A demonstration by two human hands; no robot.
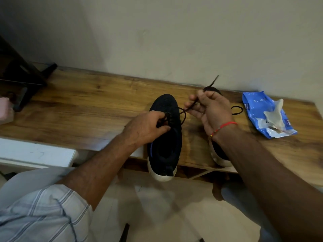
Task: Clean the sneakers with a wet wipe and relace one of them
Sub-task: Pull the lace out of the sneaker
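Fingers of the left hand point(148, 127) pinch the sneaker point(166, 137) at its eyelets; right hand point(209, 110) grips the raised lace point(182, 113).

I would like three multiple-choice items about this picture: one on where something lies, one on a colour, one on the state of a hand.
1. Where does the wipes pack lie on the wooden shelf?
A. at the left end
B. right of the sneakers
C. on the floor

2. What colour is the wrist thread?
A. red
B. green
C. white

3. What is the right hand doing?
A. lying flat
B. holding a wipe
C. pinching the black lace

Answers: 1 B, it lies beyond the right arm; 2 A, a red band shows; 3 C, the fingers close on the lace.
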